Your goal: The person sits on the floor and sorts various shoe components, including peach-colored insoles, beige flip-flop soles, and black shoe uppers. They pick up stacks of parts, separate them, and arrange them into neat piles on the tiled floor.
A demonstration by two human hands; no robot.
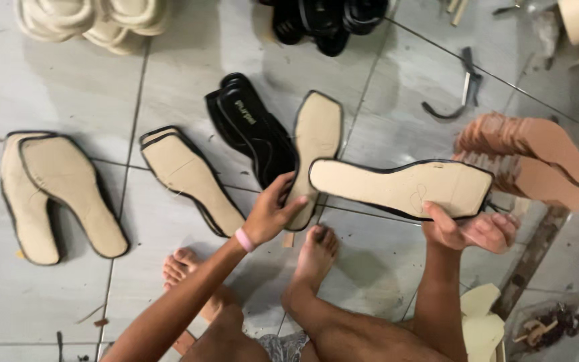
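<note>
Left hand (271, 213), pink band at the wrist, fingers clamped on the near end of an upright beige insole (316, 144) with black edging. Right hand (472, 230) closed under a second beige insole (400, 187), held flat just right of the first. On the grey tiled floor (48, 87): two black soles (249, 127) just left of the upright insole, beige pairs (61, 194) farther left, terracotta soles (527, 157) stacked at right, bare feet (316, 251) near.

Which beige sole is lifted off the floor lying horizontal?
The long sole held by the right hand, black-edged and crosswise. The left hand grips another sole pointing away; the rest lie on the tiles.
</note>
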